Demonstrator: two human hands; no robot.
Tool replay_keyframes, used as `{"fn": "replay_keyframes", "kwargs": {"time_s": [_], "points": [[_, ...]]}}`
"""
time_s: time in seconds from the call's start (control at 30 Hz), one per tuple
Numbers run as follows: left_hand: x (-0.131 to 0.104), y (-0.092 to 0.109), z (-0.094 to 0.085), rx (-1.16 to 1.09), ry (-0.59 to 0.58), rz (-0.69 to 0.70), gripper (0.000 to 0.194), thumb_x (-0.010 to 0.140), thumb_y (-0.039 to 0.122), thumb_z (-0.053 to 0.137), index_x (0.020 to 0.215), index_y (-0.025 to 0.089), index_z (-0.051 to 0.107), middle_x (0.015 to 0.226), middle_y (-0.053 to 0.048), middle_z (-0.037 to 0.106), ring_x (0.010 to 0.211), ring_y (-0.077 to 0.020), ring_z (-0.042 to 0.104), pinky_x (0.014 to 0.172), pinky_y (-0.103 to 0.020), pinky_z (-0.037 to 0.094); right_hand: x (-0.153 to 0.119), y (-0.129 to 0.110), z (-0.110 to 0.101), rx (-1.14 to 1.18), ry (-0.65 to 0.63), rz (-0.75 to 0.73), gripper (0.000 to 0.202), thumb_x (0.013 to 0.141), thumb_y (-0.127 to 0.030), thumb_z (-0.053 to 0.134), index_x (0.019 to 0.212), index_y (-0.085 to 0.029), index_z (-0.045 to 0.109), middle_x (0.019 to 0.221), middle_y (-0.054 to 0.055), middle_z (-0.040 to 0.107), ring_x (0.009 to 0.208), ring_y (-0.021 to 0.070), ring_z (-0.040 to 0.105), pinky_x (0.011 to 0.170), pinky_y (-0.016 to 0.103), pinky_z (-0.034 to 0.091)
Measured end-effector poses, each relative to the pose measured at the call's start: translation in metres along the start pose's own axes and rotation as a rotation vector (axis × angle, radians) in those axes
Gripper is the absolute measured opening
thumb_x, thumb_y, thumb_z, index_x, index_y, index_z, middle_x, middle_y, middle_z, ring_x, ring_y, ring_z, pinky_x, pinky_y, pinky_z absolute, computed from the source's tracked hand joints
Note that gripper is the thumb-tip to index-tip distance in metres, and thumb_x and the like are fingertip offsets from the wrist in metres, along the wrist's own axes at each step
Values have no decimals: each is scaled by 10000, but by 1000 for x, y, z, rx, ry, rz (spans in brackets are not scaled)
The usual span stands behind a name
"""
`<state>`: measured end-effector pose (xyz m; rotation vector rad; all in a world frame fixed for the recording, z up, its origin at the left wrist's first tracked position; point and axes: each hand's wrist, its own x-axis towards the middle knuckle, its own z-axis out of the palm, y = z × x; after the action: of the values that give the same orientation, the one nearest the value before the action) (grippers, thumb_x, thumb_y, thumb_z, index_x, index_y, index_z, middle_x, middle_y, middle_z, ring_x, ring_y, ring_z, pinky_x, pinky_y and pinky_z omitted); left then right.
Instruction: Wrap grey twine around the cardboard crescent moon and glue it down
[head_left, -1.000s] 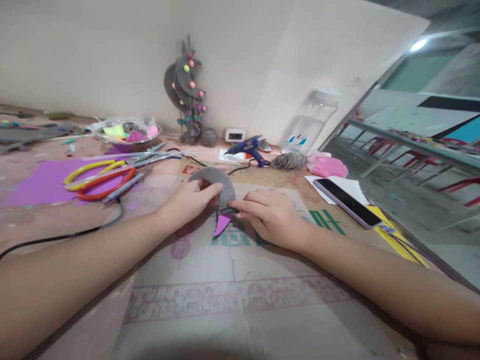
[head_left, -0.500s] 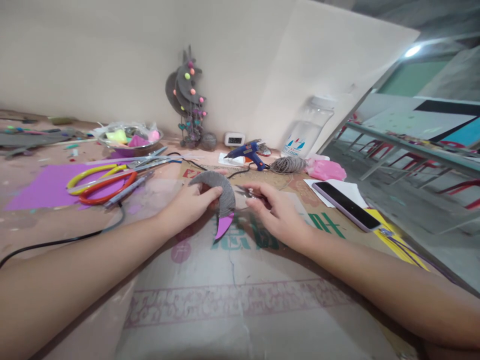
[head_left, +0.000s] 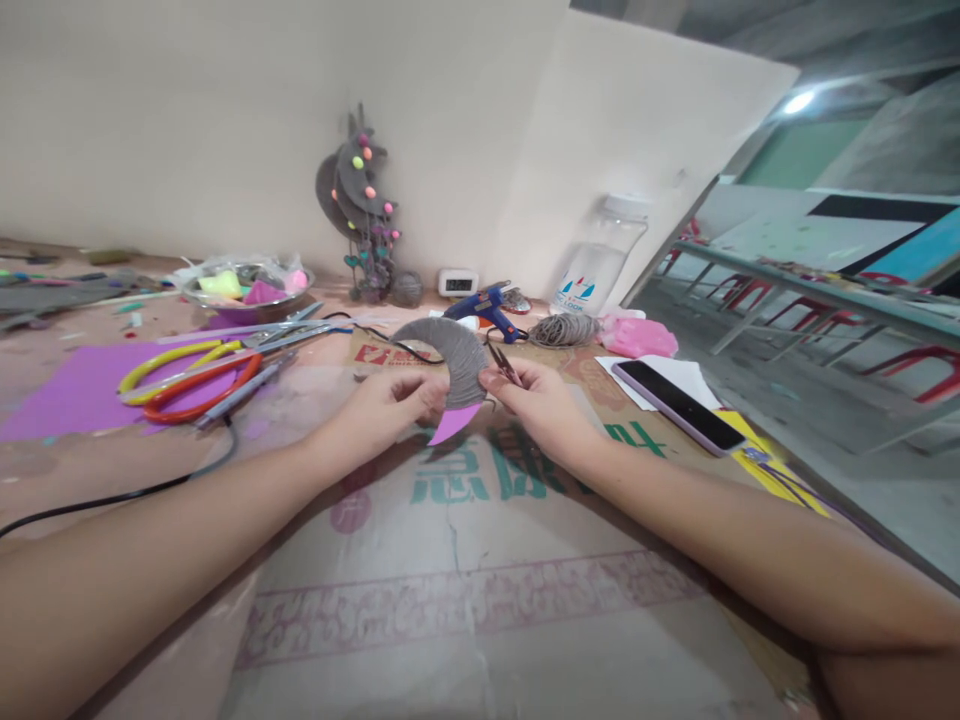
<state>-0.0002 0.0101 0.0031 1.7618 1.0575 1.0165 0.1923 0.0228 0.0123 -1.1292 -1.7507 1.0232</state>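
A crescent wrapped in grey yarn (head_left: 459, 355), with a bare purple tip at its lower end, is raised over the cardboard (head_left: 480, 530). My left hand (head_left: 401, 405) pinches the crescent's inner edge. Against its outer edge rest the thumb and finger of my right hand (head_left: 536, 400). Small dark-tipped scissors or snips (head_left: 505, 366) stick up from that same hand, their handles hidden by the fingers. A loose bit of yarn shows near the right fingertips.
Behind the hands are a blue glue gun (head_left: 487, 308), a grey yarn coil (head_left: 564, 330), a clock (head_left: 457, 283) and a bottle (head_left: 596, 260). Scissors (head_left: 202, 378) lie left on purple sheet; a phone (head_left: 679, 408) lies right. Decorated crescents (head_left: 356, 200) stand by the wall.
My right hand has closed in on the crescent and now touches its outer edge. The crescent has turned and risen slightly. The whole view has shifted a little.
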Motion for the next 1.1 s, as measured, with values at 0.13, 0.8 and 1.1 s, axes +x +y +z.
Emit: {"fn": "replay_keyframes", "kwargs": {"time_s": [0.13,0.8,1.1], "points": [[-2,1,0,61,-44,-24,307,796,427,506,657,172,605,639,-7,592,605,-133,521,569,-230,397,-1,0,-2,-4,49,1,276,782,-421,545,716,-152,539,595,-49,366,522,72,287,492,212,245],[3,-13,-1,-176,242,-96,184,811,347,483,738,182,520,645,18,515,588,-110,505,562,-223,416,-1,3,0,-29,40,-28,260,776,-412,537,699,-164,526,587,-54,344,529,80,290,514,222,246],[-2,0,2,19,42,-20,247,769,397,544,715,181,649,726,-27,641,697,-159,565,657,-258,442,1,5,0,-6,-12,-21,234,780,-401,539,731,-172,537,651,-27,478,593,103,416,575,233,340]]}}
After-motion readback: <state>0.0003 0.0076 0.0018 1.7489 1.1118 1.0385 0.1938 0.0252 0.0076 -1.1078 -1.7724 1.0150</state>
